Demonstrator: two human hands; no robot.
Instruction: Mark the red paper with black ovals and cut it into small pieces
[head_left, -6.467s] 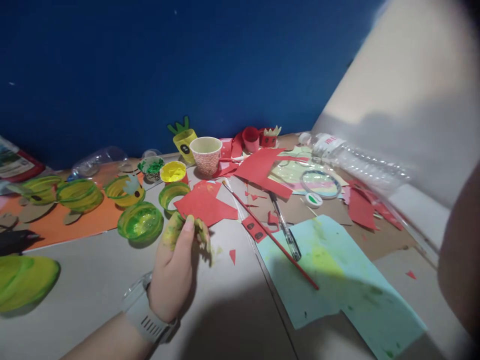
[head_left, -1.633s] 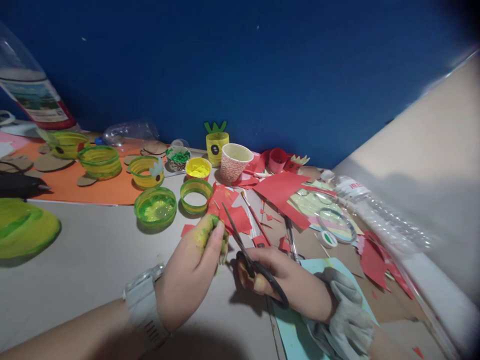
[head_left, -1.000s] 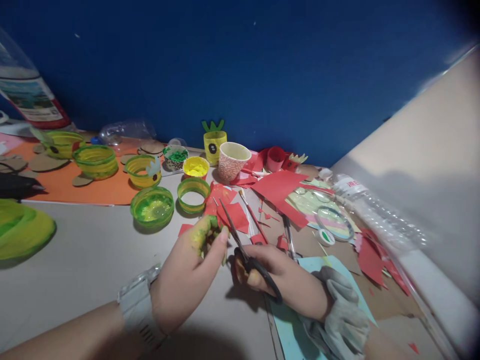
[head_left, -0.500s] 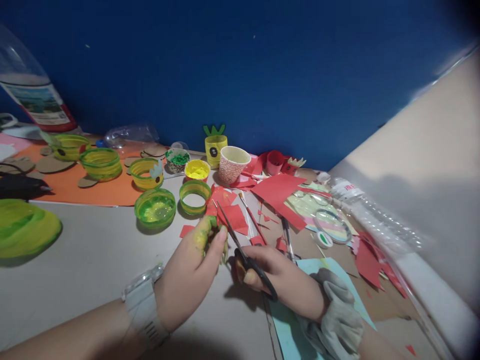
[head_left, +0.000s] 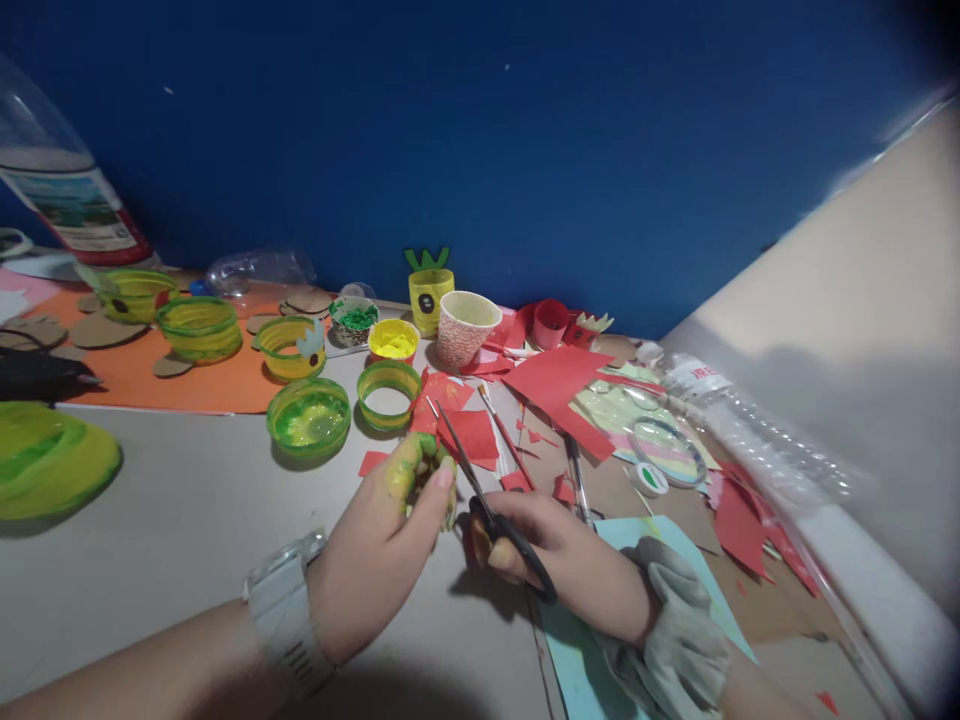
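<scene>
Black-handled scissors (head_left: 517, 540) are in my right hand (head_left: 562, 560), their slightly parted blades pointing up and away. Just left of the blades, my left hand (head_left: 390, 550) is closed, with green and yellow paint on its fingers; what it pinches is too small to make out. Beyond my left hand lie red paper pieces (head_left: 466, 437) and a green-yellow ring (head_left: 388, 396). A green-yellow dish (head_left: 309, 418) sits to the left of that ring. A red paintbrush (head_left: 506, 437) rests right of the scissor blades.
At the back stand a patterned paper cup (head_left: 463, 330), a yellow paint cup (head_left: 394, 342) and a yellow pineapple-like cup (head_left: 431, 300). Plastic bottles (head_left: 772, 425) lie at right. Orange paper (head_left: 217, 388) holds painted rings at left. Light-blue paper (head_left: 577, 640) lies under my right wrist.
The scissor blades are slightly farther apart. Both hands stay in nearly the same place, and the view has shifted very slightly.
</scene>
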